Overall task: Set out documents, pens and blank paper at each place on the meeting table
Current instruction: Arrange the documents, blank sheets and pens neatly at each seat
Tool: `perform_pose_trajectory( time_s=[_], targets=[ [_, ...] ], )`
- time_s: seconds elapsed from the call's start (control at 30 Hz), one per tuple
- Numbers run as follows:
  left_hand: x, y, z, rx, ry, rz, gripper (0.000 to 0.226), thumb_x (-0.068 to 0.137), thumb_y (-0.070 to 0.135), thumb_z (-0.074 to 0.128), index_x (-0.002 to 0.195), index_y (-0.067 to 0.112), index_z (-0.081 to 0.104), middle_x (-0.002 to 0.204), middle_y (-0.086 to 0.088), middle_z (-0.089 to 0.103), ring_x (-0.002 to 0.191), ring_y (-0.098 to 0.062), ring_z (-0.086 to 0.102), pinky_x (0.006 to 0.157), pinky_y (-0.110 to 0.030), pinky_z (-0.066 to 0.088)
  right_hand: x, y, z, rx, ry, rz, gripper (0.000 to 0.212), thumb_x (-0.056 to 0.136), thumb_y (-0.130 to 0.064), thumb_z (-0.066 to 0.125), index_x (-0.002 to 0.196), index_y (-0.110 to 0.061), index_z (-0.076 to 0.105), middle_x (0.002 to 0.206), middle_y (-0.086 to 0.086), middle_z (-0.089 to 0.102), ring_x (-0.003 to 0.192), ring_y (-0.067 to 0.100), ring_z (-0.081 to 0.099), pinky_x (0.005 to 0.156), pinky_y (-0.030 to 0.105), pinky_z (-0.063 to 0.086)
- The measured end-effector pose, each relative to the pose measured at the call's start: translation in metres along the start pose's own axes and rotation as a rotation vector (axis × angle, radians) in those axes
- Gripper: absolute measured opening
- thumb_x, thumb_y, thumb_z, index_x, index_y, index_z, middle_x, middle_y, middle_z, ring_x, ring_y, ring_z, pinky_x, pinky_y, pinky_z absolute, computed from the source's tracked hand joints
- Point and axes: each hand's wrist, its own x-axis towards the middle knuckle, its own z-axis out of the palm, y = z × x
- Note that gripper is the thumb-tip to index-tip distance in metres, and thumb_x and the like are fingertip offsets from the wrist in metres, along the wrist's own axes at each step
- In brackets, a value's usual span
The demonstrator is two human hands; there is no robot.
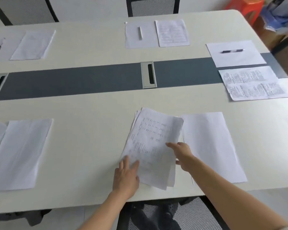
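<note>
- The documents (152, 146), a loose printed stack, lie at lower centre of the frame on the smooth pale table (86, 146), beside a blank sheet (209, 146)
- Thin, limp, light paper likely fans and slides; hold the long edges
- Left hand (126, 176) rests flat and released on the lower left corner; right hand (183, 156) is at the right edge, grip unclear

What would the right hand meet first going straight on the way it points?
The printed document stack: the right hand touches it with a fingertip, pointing up-left. Past it the line looks free over bare table to the grey centre strip, though one view leaves depth unclear.
</note>
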Motion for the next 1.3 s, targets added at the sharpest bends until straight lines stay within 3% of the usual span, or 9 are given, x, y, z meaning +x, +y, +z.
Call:
perform_pose_trajectory(
  time_s=[0.07, 0.27, 0.37, 0.5, 0.63, 0.73, 0.9, 1.1, 1.3],
  targets=[
    [-0.011, 0.003, 0.007, 0.002, 0.002, 0.004, 0.06, 0.095, 0.031, 0.042, 0.149, 0.032, 0.018, 0.159, -0.014, 0.005, 0.145, -0.03, 0.011, 0.112, -0.038, 0.027, 0.001, -0.008, 0.006, 0.017, -0.056, 0.029, 0.038, 0.081, -0.026, 0.075, 0.108, -0.001, 0.064, 0.098, 0.015, 0.071, 0.084, 0.032, 0.069, 0.077, 0.04, 0.058],
    [-0.023, -0.003, 0.01, -0.111, 0.011, 0.029, 0.058, 0.094, 0.031, 0.044, 0.149, 0.031, 0.025, 0.16, -0.004, 0.01, 0.143, -0.023, 0.018, 0.114, -0.035, 0.029, -0.005, -0.015, 0.012, -0.103, -0.023, -0.08, 0.023, 0.086, 0.0, 0.059, 0.107, 0.004, 0.065, 0.098, 0.017, 0.069, 0.085, 0.032, 0.067, 0.081, 0.041, 0.057],
    [-0.013, -0.015, -0.006, -0.435, 0.059, -0.028, 0.064, 0.091, 0.028, 0.055, 0.149, 0.025, 0.027, 0.153, -0.002, 0.03, 0.138, -0.019, 0.031, 0.11, -0.032, 0.033, -0.027, -0.025, 0.008, -0.164, -0.066, -0.247, 0.01, 0.089, -0.001, 0.059, 0.094, 0.0, 0.067, 0.094, 0.016, 0.069, 0.079, 0.028, 0.067, 0.08, 0.042, 0.057],
    [0.006, -0.025, -0.063, -1.001, 0.232, -0.172, 0.088, 0.075, 0.021, 0.079, 0.147, 0.023, 0.029, 0.145, 0.001, 0.04, 0.136, -0.017, 0.038, 0.11, -0.036, 0.035, -0.06, -0.045, 0.0, -0.209, -0.126, -0.512, 0.017, 0.09, -0.008, 0.062, 0.093, 0.007, 0.069, 0.097, 0.024, 0.072, 0.089, 0.037, 0.07, 0.083, 0.054, 0.057],
    [0.005, -0.024, -0.132, -1.391, 0.357, -0.019, 0.064, 0.066, 0.001, 0.083, 0.119, 0.022, 0.052, 0.114, 0.007, 0.066, 0.106, -0.007, 0.062, 0.083, -0.026, 0.052, -0.087, -0.062, -0.01, -0.203, -0.124, -0.7, 0.019, 0.09, -0.013, 0.066, 0.09, 0.006, 0.069, 0.099, 0.026, 0.07, 0.09, 0.035, 0.069, 0.082, 0.054, 0.055],
    [-0.005, -0.024, -0.153, -1.403, 0.34, 0.092, 0.042, 0.072, -0.001, 0.079, 0.103, 0.022, 0.065, 0.103, 0.008, 0.073, 0.093, -0.007, 0.069, 0.071, -0.018, 0.054, -0.097, -0.069, -0.013, -0.167, -0.16, -0.732, 0.01, 0.086, -0.01, 0.071, 0.095, -0.011, 0.072, 0.104, 0.014, 0.074, 0.097, 0.029, 0.069, 0.086, 0.046, 0.058],
    [-0.014, -0.024, -0.13, -1.319, 0.271, 0.048, 0.031, 0.075, 0.0, 0.077, 0.1, 0.015, 0.069, 0.101, 0.001, 0.074, 0.098, -0.017, 0.07, 0.08, -0.025, 0.057, -0.091, -0.054, -0.011, -0.147, -0.229, -0.695, 0.033, 0.068, -0.021, 0.079, 0.1, -0.023, 0.071, 0.106, 0.007, 0.074, 0.1, 0.024, 0.07, 0.09, 0.046, 0.057],
    [-0.02, -0.019, -0.125, -1.27, 0.306, 0.036, 0.027, 0.084, 0.001, 0.065, 0.091, 0.027, 0.068, 0.097, 0.01, 0.072, 0.095, -0.011, 0.069, 0.085, -0.029, 0.055, -0.093, -0.041, -0.005, -0.093, -0.166, -0.738, 0.032, 0.083, 0.001, 0.071, 0.095, -0.028, 0.066, 0.098, 0.0, 0.072, 0.091, 0.014, 0.068, 0.076, 0.026, 0.058],
    [-0.021, -0.022, -0.104, -1.162, 0.241, 0.022, 0.026, 0.087, 0.003, 0.062, 0.101, 0.024, 0.068, 0.101, 0.007, 0.072, 0.101, -0.013, 0.068, 0.09, -0.032, 0.054, -0.082, -0.019, -0.013, -0.255, -0.187, -0.586, 0.027, 0.081, -0.007, 0.074, 0.101, -0.024, 0.069, 0.106, 0.004, 0.073, 0.101, 0.023, 0.068, 0.092, 0.044, 0.056]
  ],
)
